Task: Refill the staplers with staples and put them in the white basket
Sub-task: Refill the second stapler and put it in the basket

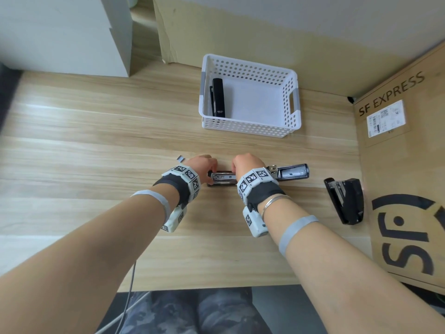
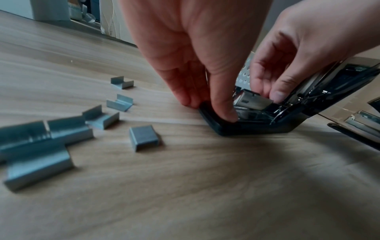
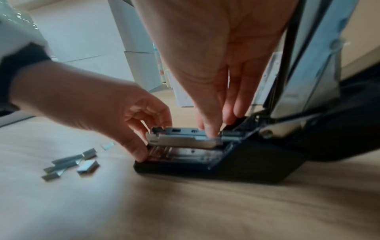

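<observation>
A black stapler (image 1: 221,179) lies opened flat mid-table, its metal magazine (image 3: 180,141) bare and its lid (image 1: 292,171) swung out to the right. My left hand (image 1: 210,175) grips the front end of its base (image 2: 236,128), thumb on the near side. My right hand (image 1: 234,169) pinches the rear of the magazine with thumb and fingertips (image 3: 211,129); whether a staple strip sits between them I cannot tell. Several loose staple strips (image 2: 144,138) lie left of the stapler. The white basket (image 1: 250,131) stands farther back with one black stapler (image 1: 218,97) inside.
Another black stapler (image 1: 346,203) lies partly open to the right, close to a large SF Express cardboard box (image 1: 397,165) along the right edge. One small staple strip (image 1: 180,158) sits beyond my left hand. A white cabinet (image 1: 72,32) stands at the far left.
</observation>
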